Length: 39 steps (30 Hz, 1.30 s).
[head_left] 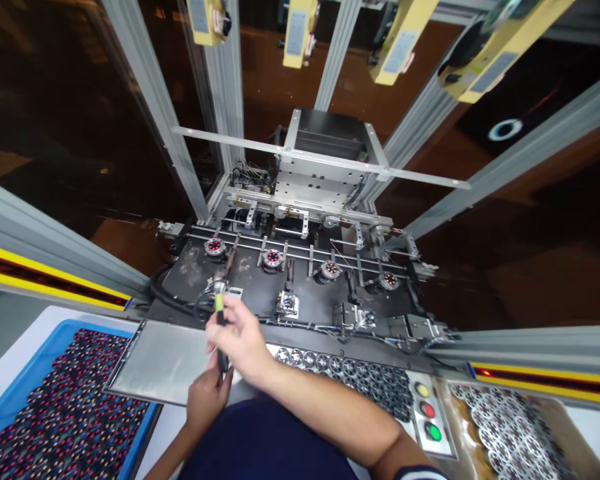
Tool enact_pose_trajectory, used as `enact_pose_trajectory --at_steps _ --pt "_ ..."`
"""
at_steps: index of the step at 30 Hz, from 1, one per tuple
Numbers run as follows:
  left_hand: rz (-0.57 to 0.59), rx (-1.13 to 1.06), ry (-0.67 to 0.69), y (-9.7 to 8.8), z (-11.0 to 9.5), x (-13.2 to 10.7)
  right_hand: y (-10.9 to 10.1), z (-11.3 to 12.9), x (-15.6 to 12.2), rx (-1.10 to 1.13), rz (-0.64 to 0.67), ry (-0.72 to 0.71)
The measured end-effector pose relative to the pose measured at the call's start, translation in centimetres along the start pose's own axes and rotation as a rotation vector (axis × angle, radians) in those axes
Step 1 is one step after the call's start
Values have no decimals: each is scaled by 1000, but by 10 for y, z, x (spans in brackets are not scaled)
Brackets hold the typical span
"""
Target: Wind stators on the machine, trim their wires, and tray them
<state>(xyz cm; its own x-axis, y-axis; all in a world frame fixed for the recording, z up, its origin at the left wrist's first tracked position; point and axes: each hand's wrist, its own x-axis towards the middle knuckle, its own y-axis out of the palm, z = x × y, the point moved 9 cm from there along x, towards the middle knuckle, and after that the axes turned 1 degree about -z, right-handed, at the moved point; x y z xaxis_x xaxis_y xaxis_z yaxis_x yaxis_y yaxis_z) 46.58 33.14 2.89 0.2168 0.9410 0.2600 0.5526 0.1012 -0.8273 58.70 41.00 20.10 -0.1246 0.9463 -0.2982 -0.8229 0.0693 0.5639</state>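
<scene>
A black pen-shaped tool with a yellow-green end (219,303), perhaps a marker, is held upright in front of my body. My right hand (241,339) is closed around its upper part. Lower down, my left hand (207,398) pinches the bottom end, which its fingers partly hide. Both hands are above the right side of a bare metal plate (165,357). Just beyond them is the machine's dark bed (255,287), where round parts with red-and-black centres, such as this one (273,259), sit in a row of fixtures.
On the left lies a blue tray (55,340) full of small dark round parts. Rows of metal rings (350,370) stand right of my hands, beside a panel with yellow, red and green buttons (433,432). More rings (515,433) fill a box at right. Yellow-edged sensor bars (545,382) flank the opening.
</scene>
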Motion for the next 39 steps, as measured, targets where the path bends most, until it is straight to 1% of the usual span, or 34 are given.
enact_pose_trajectory --at_steps 2,4,6,8,11,16,24,30,35,37,39 --pt "47 5 53 2 -7 1 -38 1 14 20 -156 -39" --pt "65 21 86 1 -12 2 -63 -3 30 47 -247 -57" --pt "59 42 100 -2 -14 4 -78 -10 43 72 -318 -64" --pt "51 60 105 -5 -15 6 -85 -14 53 88 -370 -69" --pt "50 78 106 -7 -16 7 -89 -17 61 97 -420 -74" --pt "56 85 97 -6 -14 7 -96 -16 63 81 -479 -89" --pt "54 75 75 -7 -14 7 -103 -17 69 66 -512 -104" --pt "54 56 68 -8 -14 8 -104 -20 69 57 -506 -103" --pt "61 46 66 -7 -14 9 -103 -14 71 50 -500 -92" --pt "67 45 71 -5 -13 8 -98 -11 70 44 -468 -81" --pt "76 41 77 -3 -10 6 -84 -10 61 26 -366 -47"
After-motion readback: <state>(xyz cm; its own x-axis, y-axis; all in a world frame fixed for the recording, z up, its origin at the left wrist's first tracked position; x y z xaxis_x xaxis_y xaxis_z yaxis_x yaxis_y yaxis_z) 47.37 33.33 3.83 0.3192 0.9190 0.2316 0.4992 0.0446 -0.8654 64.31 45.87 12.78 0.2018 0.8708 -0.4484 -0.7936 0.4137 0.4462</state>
